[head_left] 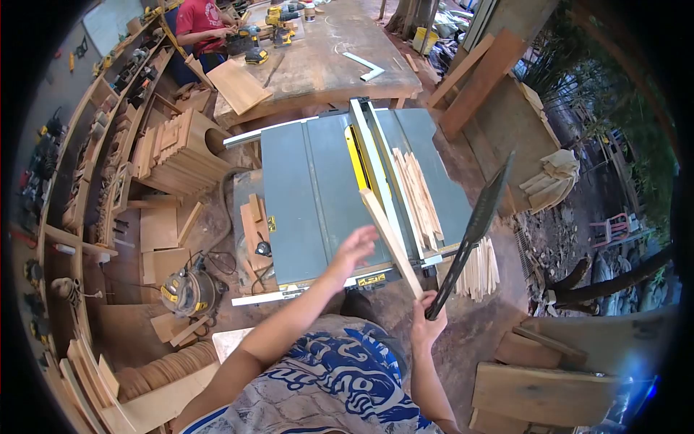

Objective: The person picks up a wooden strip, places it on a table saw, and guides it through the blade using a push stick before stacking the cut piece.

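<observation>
My right hand (428, 322) is closed around the handle of a long black push stick (473, 231) and the near end of a pale wooden strip (394, 246). The strip slants forward over the table saw (293, 181), its far end close to the yellow blade insert (356, 158) and left of the metal rip fence (383, 173). Over the saw's front edge, my left hand (354, 249) is open, fingers stretched toward the strip and holding nothing. Several cut strips (416, 192) lie on the saw top to the right of the fence.
More thin strips (481, 269) are stacked beyond the saw's right front corner. A shop vacuum (191, 289) stands at left. Behind the saw, a workbench (325, 43) bears drills, a board and a white square (365, 66). A person in a red shirt (199, 18) works there.
</observation>
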Demonstrator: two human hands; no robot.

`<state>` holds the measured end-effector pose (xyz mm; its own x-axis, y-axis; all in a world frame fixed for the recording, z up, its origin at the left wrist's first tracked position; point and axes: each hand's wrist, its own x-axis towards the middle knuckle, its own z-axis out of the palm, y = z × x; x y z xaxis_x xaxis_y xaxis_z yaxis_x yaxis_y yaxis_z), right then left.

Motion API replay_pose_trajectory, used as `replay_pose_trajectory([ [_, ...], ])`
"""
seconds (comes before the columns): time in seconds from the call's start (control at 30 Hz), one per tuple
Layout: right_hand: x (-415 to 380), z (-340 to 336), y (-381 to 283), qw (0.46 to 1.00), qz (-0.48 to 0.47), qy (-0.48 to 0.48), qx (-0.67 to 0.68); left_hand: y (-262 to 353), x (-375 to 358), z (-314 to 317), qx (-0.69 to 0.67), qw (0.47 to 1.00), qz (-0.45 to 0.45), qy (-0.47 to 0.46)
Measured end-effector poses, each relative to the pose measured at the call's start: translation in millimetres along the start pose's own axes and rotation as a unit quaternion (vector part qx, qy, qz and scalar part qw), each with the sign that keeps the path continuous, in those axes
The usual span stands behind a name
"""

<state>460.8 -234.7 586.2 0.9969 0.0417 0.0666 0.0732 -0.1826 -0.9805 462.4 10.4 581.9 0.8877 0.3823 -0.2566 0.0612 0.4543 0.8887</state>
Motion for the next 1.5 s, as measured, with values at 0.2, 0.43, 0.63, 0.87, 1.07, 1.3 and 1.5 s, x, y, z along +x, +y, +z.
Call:
replay_pose_trajectory([
  [0.2,-34,-22,56,0.980,0.176,-0.044,0.080,-106,-3,10,-0.055,0.995,-0.083,-0.019],
  [0.43,-48,-15,109,0.950,0.277,0.051,0.134,-168,4,32,0.022,0.991,-0.007,0.131],
  [0.63,-14,9,140,0.962,0.233,0.102,0.095,-152,4,15,0.398,0.894,0.193,0.073],
  [0.87,1,47,148,0.965,0.233,0.118,0.027,-122,14,-5,0.599,0.737,0.312,-0.024],
  [1.07,14,65,153,0.940,0.294,0.128,0.117,-115,19,-6,0.615,0.724,0.310,-0.038],
  [1.3,15,52,131,0.941,0.296,0.125,0.108,-105,35,-16,0.647,0.704,0.285,-0.061],
  [1.5,-14,-22,59,0.972,0.220,0.037,0.071,-95,68,-29,0.685,0.659,0.302,-0.065],
])
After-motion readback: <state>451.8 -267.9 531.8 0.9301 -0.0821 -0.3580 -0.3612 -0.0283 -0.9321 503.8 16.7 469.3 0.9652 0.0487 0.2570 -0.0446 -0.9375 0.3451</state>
